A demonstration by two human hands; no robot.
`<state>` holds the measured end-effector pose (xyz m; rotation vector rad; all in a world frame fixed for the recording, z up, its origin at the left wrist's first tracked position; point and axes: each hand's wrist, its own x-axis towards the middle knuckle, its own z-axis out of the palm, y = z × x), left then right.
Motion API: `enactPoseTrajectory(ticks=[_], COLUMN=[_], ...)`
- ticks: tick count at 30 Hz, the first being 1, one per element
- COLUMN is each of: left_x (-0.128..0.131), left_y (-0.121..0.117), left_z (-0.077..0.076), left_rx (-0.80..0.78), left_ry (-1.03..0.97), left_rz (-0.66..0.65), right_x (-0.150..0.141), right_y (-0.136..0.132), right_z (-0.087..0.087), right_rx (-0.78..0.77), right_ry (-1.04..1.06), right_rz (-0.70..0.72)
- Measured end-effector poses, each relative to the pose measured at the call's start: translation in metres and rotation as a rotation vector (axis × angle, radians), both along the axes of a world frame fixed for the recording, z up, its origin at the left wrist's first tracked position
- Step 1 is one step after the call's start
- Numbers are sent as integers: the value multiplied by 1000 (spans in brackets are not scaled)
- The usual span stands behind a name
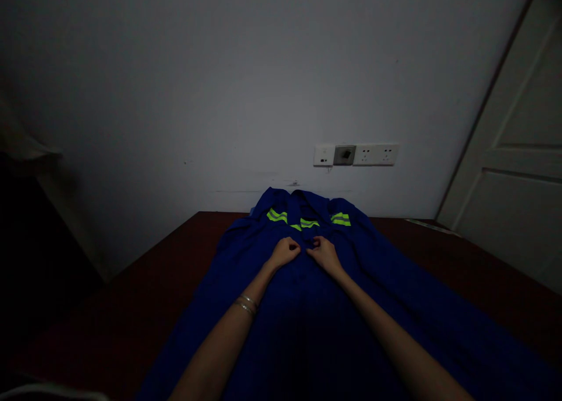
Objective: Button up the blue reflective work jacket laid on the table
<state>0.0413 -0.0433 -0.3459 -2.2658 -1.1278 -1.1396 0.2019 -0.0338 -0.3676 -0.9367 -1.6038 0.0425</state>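
A blue work garment (307,307) with yellow-green reflective stripes (277,216) lies spread along a dark brown table (144,307), its collar end toward the wall. My left hand (285,252) and my right hand (324,253) are side by side at the garment's front opening, just below the stripes. Both have their fingers curled and pinched on the blue fabric at the middle. Thin bracelets circle my left wrist. What exactly the fingertips hold within the cloth is too dark to make out.
A white wall stands right behind the table, with a row of sockets and a switch (355,154) above the garment. A white door (513,172) is at the right. A dark space and a pale shape lie to the left.
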Motion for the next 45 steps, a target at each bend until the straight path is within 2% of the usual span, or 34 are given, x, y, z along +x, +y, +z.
enactPoseTrajectory(ticks=[6,10,15,18,21,31,35,39,42,45], left_x=[1,2,0,-4,-6,0,0,-3,-4,-1], left_y=[-5,-8,-10,-12,-13,-20,-20,-16,-17,-24], left_z=[-2,-3,-4,-4,-4,-5,-6,-3,5,21], left_rx=[75,104,77,67,80,170,171,120,98,86], left_ry=[100,150,139,134,219,421,369,162,77,152], left_rz=[58,91,63,24,10,200,184,89,50,38], right_x=[0,0,2,5,8,17,22,28,32,34], right_y=[-5,-11,-17,-17,-14,-4,-6,-7,-5,-2], right_z=[-5,-6,-5,-3,-2,7,11,18,26,33], right_rx=[-29,10,-34,-45,-65,-83,-91,-107,-144,-141], right_ry=[-168,-239,-303,-283,-243,-196,-179,-106,-36,39], right_rz=[-56,-148,-187,-140,-78,23,49,93,184,262])
